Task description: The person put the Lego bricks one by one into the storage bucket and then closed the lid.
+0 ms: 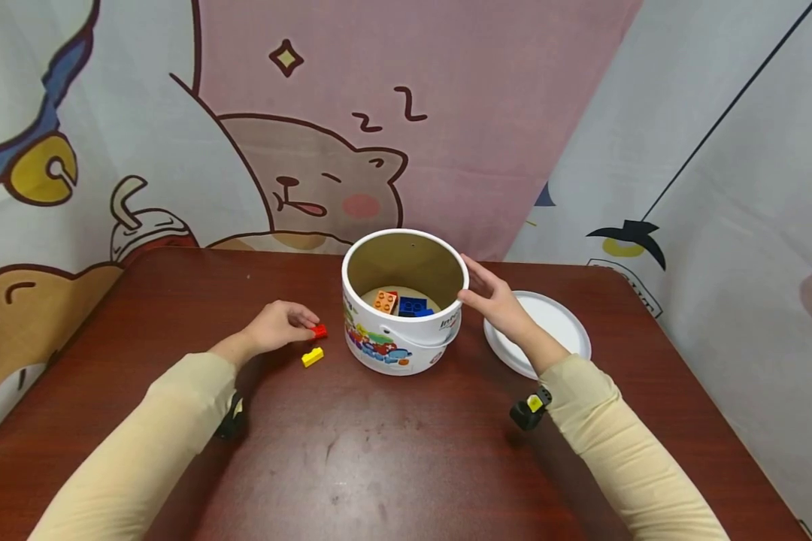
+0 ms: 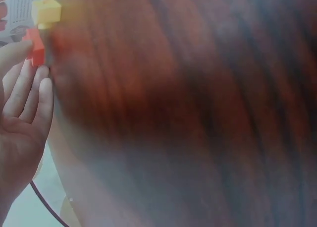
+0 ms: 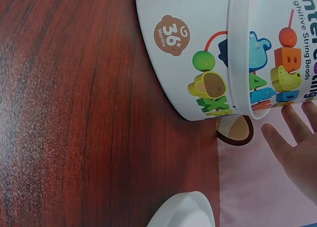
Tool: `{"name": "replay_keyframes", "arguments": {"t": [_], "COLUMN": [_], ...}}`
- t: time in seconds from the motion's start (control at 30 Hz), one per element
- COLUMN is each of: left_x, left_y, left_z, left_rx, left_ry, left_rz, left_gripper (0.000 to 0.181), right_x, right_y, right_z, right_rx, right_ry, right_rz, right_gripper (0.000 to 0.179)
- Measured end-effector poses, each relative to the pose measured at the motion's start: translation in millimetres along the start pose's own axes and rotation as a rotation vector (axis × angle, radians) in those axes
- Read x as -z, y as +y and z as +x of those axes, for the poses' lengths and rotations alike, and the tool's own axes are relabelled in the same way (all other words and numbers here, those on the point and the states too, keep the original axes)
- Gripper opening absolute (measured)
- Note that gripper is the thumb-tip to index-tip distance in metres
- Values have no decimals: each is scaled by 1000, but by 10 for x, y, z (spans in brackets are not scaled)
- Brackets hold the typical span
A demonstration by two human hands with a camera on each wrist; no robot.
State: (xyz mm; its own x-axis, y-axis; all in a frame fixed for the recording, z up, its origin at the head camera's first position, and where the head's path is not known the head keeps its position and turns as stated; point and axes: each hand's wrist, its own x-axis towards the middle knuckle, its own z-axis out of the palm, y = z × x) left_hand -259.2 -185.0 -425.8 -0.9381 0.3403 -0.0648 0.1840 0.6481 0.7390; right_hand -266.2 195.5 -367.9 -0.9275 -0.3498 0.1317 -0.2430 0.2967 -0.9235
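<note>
My left hand [image 1: 280,327] pinches a red toy brick [image 1: 319,331] between thumb and fingers, left of the bucket; the left wrist view shows the red brick [image 2: 35,47] at the fingertips. Just in front of it a yellow toy brick [image 1: 313,357] lies on the table. A white round bucket [image 1: 395,347] with colourful printing stands upright, lid off. Inside, on its floor, are an orange brick [image 1: 385,302], blue bricks [image 1: 413,306] and a bit of red. My right hand [image 1: 497,300] touches the bucket's right rim, its fingers spread along the outside.
A white round lid [image 1: 560,330] lies on the table right of the bucket, partly under the right forearm. The dark wooden table [image 1: 379,451] ends at a printed curtain [image 1: 501,113] behind the bucket. The bucket's white handle [image 1: 419,344] hangs down its front.
</note>
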Motion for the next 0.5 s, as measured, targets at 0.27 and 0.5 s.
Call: {"name": "replay_keyframes", "arguments": {"t": [0.27,0.5], "left_x": [137,298], "left_y": [50,133], "left_z": [-33,-72], "left_rx": [38,51], "left_ry": [24,70], "left_rz": [-54,-67], "left_gripper": [28,29], "right_x": [4,3], "right_y": [1,6], "right_z": [3,1], "right_rx": [5,-2], "right_ry": [-10,-7], "right_rz": [12,10], "right_gripper": [66,64]}}
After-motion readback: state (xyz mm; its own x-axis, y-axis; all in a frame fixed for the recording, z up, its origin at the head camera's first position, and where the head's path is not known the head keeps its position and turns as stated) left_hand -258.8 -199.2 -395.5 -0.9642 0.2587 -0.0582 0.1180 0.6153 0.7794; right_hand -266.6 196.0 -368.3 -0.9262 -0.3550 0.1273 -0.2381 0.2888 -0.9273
